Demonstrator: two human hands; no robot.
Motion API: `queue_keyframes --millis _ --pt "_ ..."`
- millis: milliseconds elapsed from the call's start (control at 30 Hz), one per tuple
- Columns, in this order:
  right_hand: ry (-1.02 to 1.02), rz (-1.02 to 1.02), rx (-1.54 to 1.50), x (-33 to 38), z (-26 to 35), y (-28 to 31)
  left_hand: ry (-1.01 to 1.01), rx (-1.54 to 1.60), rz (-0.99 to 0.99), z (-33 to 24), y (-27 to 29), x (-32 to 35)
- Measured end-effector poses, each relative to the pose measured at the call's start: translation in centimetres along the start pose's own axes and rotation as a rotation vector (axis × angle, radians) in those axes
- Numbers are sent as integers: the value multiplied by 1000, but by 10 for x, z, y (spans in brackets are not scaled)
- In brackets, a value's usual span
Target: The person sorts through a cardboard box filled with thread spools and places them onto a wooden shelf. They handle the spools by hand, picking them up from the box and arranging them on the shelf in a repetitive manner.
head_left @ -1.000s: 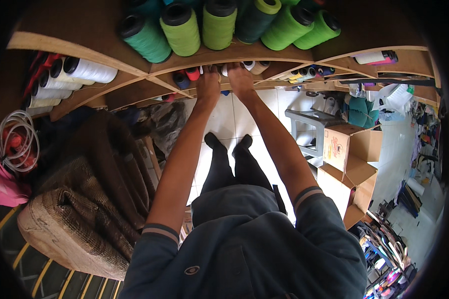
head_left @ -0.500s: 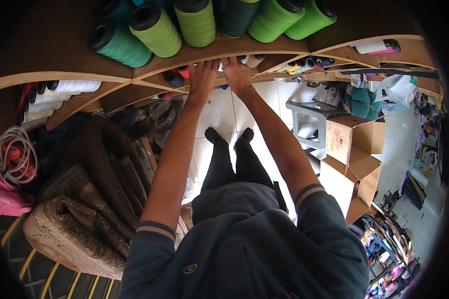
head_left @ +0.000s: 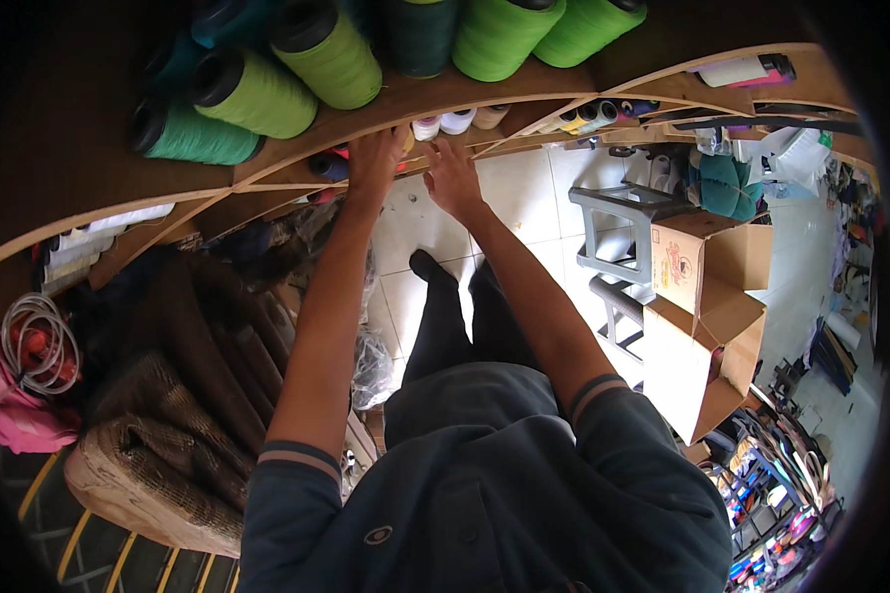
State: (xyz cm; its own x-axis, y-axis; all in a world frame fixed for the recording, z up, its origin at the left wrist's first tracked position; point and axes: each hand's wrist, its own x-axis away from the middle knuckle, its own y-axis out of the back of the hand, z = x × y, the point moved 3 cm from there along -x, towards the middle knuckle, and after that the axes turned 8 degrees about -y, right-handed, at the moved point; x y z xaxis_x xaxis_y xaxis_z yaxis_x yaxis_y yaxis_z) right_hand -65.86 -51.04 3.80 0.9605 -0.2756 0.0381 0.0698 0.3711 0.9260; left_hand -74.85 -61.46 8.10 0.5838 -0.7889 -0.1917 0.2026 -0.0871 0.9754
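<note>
**A:** Starting at the far left, what's there?

**B:** A coil of white cord over something pink, then rolled woven mats. Above them, green thread cones lie on their sides on the top wooden shelf.

**A:** And what has changed in the last second?

**B:** The view has tipped, so the cones sit closer to the upper edge. Both hands stay at the shelf below, though the right one has slipped a little lower and clear of the spools. My guess is that the picking among them goes on.

**A:** The hands themselves?

**B:** The left hand reaches into the lower shelf by a dark blue spool; its fingers are tucked under the board, so I cannot tell whether they grip anything. The right hand is spread, fingers apart, holding nothing, just below the small white spools.

**A:** Containers to the right?

**B:** Two open cardboard boxes, stacked by a grey stool; their contents are hidden. Teal cloth lies above them.
</note>
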Motion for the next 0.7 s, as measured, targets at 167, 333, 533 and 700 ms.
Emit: queue_keyframes --millis 167,333,533,700 --pt "-57 86 -33 -10 -5 -6 23 106 -17 5 -11 -4" --pt "-76 140 -33 -16 -3 -7 44 229 24 13 -24 -6" --pt "-52 197 -125 -12 -10 -9 1 320 22 15 -13 -3" --pt "-59 223 -215 -9 -10 -4 -21 280 38 14 4 1"
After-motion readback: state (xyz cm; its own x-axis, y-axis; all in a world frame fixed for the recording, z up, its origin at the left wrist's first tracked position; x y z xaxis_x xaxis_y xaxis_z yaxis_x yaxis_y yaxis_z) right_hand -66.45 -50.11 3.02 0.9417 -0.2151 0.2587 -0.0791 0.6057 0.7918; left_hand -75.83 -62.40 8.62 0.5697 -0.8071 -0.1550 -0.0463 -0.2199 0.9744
